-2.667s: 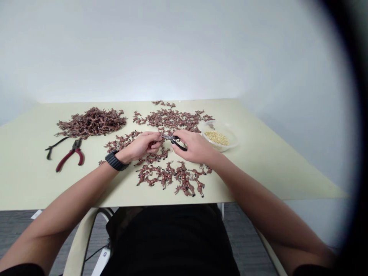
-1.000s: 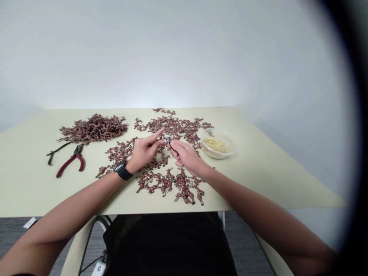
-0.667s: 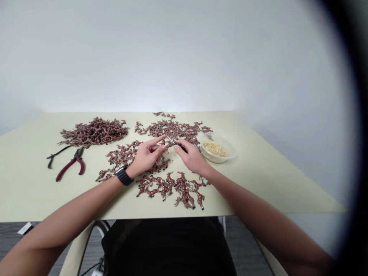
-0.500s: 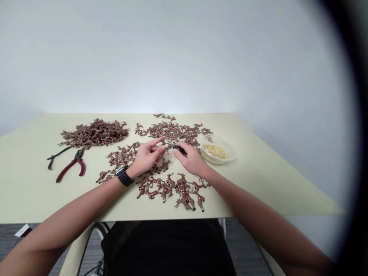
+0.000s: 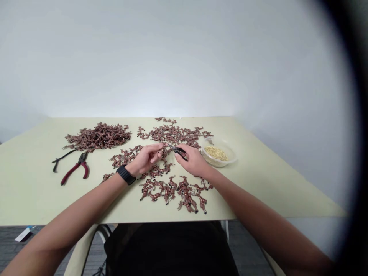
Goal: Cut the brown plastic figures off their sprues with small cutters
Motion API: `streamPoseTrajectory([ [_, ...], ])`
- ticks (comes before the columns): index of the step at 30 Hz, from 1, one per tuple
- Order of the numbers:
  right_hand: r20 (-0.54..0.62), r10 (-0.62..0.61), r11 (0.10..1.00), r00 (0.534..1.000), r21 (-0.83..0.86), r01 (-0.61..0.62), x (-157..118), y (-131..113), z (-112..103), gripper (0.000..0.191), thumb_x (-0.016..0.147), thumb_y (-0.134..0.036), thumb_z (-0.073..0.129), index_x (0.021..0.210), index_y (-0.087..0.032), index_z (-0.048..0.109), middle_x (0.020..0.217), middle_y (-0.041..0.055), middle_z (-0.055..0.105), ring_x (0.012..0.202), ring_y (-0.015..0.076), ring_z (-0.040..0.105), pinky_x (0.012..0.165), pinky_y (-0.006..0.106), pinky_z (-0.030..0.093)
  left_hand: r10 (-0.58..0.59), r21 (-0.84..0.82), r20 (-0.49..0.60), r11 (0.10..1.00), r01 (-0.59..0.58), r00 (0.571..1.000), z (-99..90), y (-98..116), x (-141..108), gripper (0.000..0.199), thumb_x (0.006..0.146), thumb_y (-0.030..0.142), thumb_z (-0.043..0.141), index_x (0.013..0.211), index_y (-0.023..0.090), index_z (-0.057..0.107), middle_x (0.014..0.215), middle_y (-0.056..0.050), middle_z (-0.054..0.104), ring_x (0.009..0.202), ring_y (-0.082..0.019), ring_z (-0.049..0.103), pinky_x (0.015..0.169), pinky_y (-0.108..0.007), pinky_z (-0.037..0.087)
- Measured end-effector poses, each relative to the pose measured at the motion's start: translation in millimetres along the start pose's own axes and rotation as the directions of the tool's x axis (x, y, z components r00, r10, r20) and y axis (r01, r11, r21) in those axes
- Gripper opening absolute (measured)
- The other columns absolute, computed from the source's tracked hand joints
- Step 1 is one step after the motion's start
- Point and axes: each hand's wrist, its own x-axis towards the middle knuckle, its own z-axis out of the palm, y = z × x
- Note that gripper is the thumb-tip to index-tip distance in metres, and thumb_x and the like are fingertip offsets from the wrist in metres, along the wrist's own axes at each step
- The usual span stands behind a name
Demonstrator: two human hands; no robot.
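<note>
My right hand [image 5: 194, 160] is shut on small black-handled needle-nose pliers [image 5: 178, 151], their steel tips pointing left. My left hand [image 5: 147, 159] sits just left of those tips, with its fingers curled inward. Whether its fingers hold a tiny piece is too small to tell. Both hands hover over scattered brown horse figurines [image 5: 156, 170] with dark hooves. More of these figurines lie in loose groups ahead [image 5: 174, 134] and nearer me [image 5: 172, 190]. A black watch [image 5: 125, 174] circles my left wrist.
A dense heap of figurines [image 5: 97, 137] lies at the left of the pale green table [image 5: 31, 203]. Red-handled pliers [image 5: 75, 171] and a black-handled tool [image 5: 61, 158] lie beyond it. A clear plastic bowl [image 5: 227, 157] of pale grains stands at the right.
My left fingers have curled in from pointing outward, and my hands have drawn closer together. The table sits lower in the view, and the pliers lie more level.
</note>
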Motion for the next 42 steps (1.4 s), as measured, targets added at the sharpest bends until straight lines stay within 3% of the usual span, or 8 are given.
streamPoseTrajectory([
  [5,0.079,-0.037,0.999,0.996,-0.028,0.039,0,-2,-6,0.025,0.101,-0.04,0.055,0.114,-0.021,0.065,0.093,0.005,0.068,0.075,0.0192,0.055,0.072,0.033,0.04,-0.074,-0.08,0.052,0.994,0.078,0.996,-4.5,3,0,0.018,0.093,0.026,0.073,0.101,0.011,0.07,0.054,0.008,0.052,0.035,-0.002,0.028,0.038,-0.016,0.027],
  [13,0.103,-0.053,0.998,0.993,-0.016,0.055,0,-3,-8,0.022,0.101,-0.038,0.055,0.111,-0.022,0.064,0.098,0.006,0.068,0.079,0.0197,0.057,0.072,0.033,0.04,-0.077,-0.1,0.093,0.991,0.086,0.993,-3.3,6,-1,0.026,0.095,0.023,0.071,0.113,0.005,0.073,0.049,0.009,0.045,0.034,-0.002,0.022,0.037,-0.015,0.027],
  [42,0.157,-0.041,0.997,0.987,-0.06,0.051,0,-11,-20,0.023,0.102,-0.039,0.054,0.113,-0.023,0.066,0.097,0.007,0.069,0.08,0.0211,0.056,0.073,0.035,0.04,-0.119,-0.161,0.106,0.978,0.135,0.987,-4.9,7,0,0.027,0.094,0.018,0.07,0.116,0.003,0.073,0.049,0.009,0.048,0.031,-0.001,0.024,0.035,-0.014,0.028],
])
